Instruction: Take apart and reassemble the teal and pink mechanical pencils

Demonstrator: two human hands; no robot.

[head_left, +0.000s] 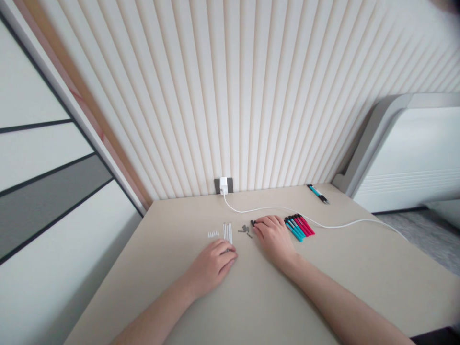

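Note:
My left hand (217, 261) rests on the table with its fingers bent together, its tips at the lower ends of several thin white pen refills (227, 232). Something small sits at those fingertips, too hidden to name. Beside the refills lies a row of small white plastic pieces (213, 234). My right hand (275, 236) is curled palm down, its fingertips closed over small black pen parts (253, 223), mostly covered. Between the hands is a loose group of small dark grey pieces (246, 229). Just right of that hand lie teal pen barrels (295, 231) and red pen barrels (306, 225) with black ends.
Pens (318, 194) in teal and black lie at the back right of the beige table (187, 211). A white charger (223, 185) is plugged into the wall socket. Its white cable (258, 209) crosses the table behind the barrels and runs off the right edge.

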